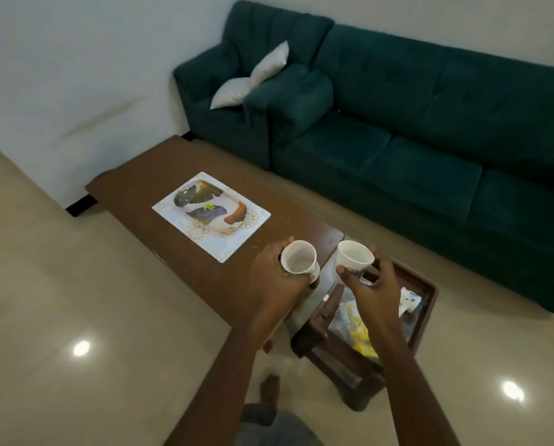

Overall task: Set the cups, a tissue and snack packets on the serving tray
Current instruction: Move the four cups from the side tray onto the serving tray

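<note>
Gripping one paper cup apiece, the person's hands were nearest the camera: the left hand (275,272) curled round the left cup (298,260) above the table's near right corner, and the right hand (370,284) pinched the right cup (354,255) between thumb and spread fingers, above the gap between that corner and the far left corner of a brown stool (428,286). Both cups stood upright, long axis near vertical, mouths pointing up; whether they held drink I could not tell. On the stool, under the right wrist, lay the snack packets (357,326), with a white printed thing (409,299) at the far side, tissue or cup I could not say. Farther along the table (179,175), near its middle, lay the flowered tray (163,207), flat and bare, well apart from both cups. The risk I judged lay in the carry: thin paper walls squeezed too hard would buckle, and any tilt on setting down could tip a cup over the tray's edge, more so with two cups landing at once. Beyond stood the green sofa (430,123) and a white pillow (253,78).
</note>
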